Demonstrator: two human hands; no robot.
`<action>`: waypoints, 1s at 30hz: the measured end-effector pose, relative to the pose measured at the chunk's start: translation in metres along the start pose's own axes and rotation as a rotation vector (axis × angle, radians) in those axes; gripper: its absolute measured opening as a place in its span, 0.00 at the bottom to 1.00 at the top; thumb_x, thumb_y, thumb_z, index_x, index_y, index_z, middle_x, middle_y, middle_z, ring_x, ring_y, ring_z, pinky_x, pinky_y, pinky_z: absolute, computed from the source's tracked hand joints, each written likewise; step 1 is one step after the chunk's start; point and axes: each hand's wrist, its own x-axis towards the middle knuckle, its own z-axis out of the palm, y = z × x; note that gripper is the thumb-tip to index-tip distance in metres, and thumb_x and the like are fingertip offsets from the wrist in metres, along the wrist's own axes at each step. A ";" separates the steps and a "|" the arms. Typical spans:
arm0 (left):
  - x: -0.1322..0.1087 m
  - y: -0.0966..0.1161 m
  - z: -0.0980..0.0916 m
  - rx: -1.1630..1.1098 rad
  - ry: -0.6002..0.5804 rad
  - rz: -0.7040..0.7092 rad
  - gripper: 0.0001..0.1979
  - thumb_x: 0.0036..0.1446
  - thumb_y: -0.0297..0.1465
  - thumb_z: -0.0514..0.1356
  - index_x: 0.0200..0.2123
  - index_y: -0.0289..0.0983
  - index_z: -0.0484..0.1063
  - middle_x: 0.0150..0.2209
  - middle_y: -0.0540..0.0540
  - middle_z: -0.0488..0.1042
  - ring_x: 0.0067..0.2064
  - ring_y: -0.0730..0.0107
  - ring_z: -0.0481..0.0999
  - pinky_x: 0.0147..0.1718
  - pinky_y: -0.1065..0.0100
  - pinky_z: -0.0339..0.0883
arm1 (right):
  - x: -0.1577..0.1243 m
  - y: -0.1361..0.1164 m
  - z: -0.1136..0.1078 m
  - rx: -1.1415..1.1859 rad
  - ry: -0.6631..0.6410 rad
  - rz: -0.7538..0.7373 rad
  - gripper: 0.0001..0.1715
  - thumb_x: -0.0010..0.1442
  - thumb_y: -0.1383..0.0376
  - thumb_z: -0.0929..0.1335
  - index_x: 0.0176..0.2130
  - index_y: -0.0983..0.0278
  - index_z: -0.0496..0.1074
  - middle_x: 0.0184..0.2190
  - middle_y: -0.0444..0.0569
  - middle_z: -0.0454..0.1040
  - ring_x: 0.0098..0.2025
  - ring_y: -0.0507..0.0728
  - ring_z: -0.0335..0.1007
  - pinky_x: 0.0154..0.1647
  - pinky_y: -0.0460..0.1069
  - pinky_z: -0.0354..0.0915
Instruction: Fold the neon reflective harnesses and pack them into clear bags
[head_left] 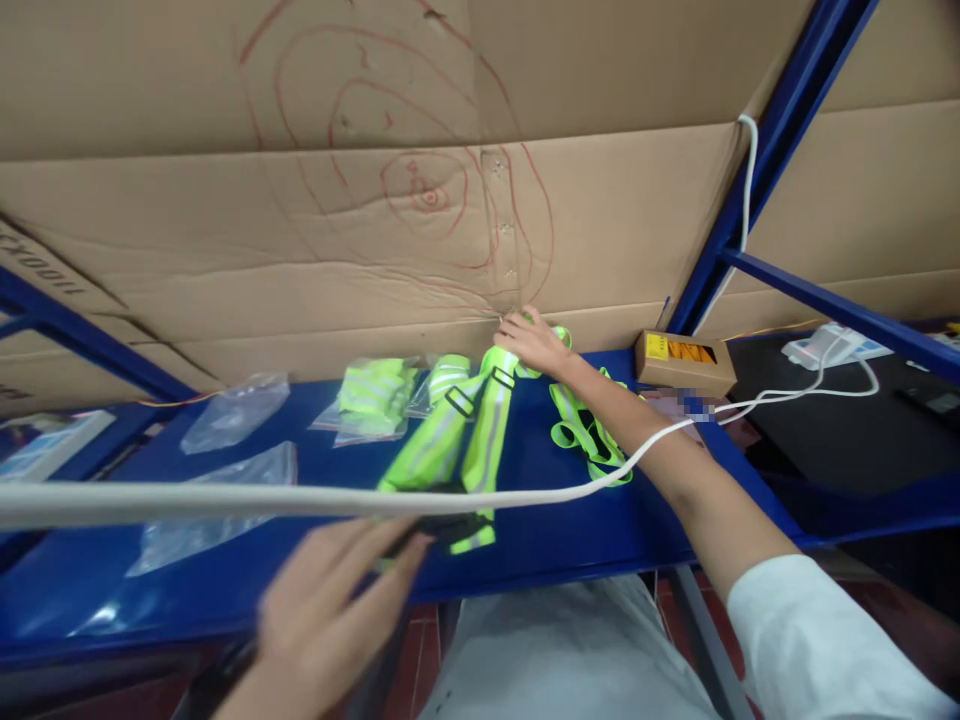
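A yellow-green reflective strap (487,430) with black buckles stretches across the blue table between my two hands. My right hand (532,342) is closed on its far end, close to the cardboard wall. Nearer to me, my left hand (337,590) grips the strap's near end by a black part, its fingers somewhat blurred. Past the strap lie folded reflective straps in clear bags (375,395) and a rolled one (448,378). To the right of it, under my right forearm, a loose tangle of reflective straps (585,430) rests on the table.
A white cable (300,503) runs across the view in front of my hands. Clear plastic bags (236,412) lie at the left of the blue table (187,600). A small cardboard box (684,362) with orange contents stands at the right, near a blue metal post (720,235).
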 end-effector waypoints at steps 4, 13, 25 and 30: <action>-0.029 0.043 0.051 -0.059 -0.066 -0.041 0.09 0.57 0.18 0.67 0.39 0.36 0.77 0.42 0.42 0.83 0.38 0.63 0.81 0.36 0.61 0.76 | -0.012 -0.018 0.035 0.018 -0.115 -0.158 0.16 0.71 0.73 0.59 0.47 0.62 0.74 0.45 0.51 0.77 0.52 0.60 0.67 0.62 0.58 0.60; -0.065 0.066 0.083 -0.073 -0.102 -0.050 0.07 0.59 0.23 0.67 0.41 0.37 0.77 0.43 0.44 0.83 0.39 0.60 0.82 0.37 0.55 0.77 | 0.007 -0.044 0.014 -0.012 -0.204 -0.029 0.30 0.66 0.79 0.57 0.63 0.66 0.66 0.66 0.61 0.66 0.65 0.65 0.63 0.67 0.70 0.56; -0.067 0.076 0.087 -0.274 -0.219 -0.207 0.17 0.60 0.23 0.60 0.48 0.48 0.77 0.41 0.45 0.81 0.40 0.56 0.81 0.37 0.50 0.81 | -0.160 -0.230 -0.146 0.458 -0.064 0.039 0.38 0.69 0.44 0.65 0.63 0.70 0.68 0.55 0.60 0.77 0.54 0.63 0.74 0.58 0.58 0.70; -0.051 0.063 0.078 -0.508 -0.336 -0.201 0.05 0.63 0.29 0.62 0.43 0.41 0.74 0.45 0.44 0.78 0.46 0.61 0.78 0.45 0.59 0.78 | -0.187 -0.250 -0.124 0.413 -0.019 0.191 0.24 0.71 0.69 0.64 0.64 0.67 0.68 0.53 0.56 0.78 0.56 0.62 0.72 0.65 0.60 0.67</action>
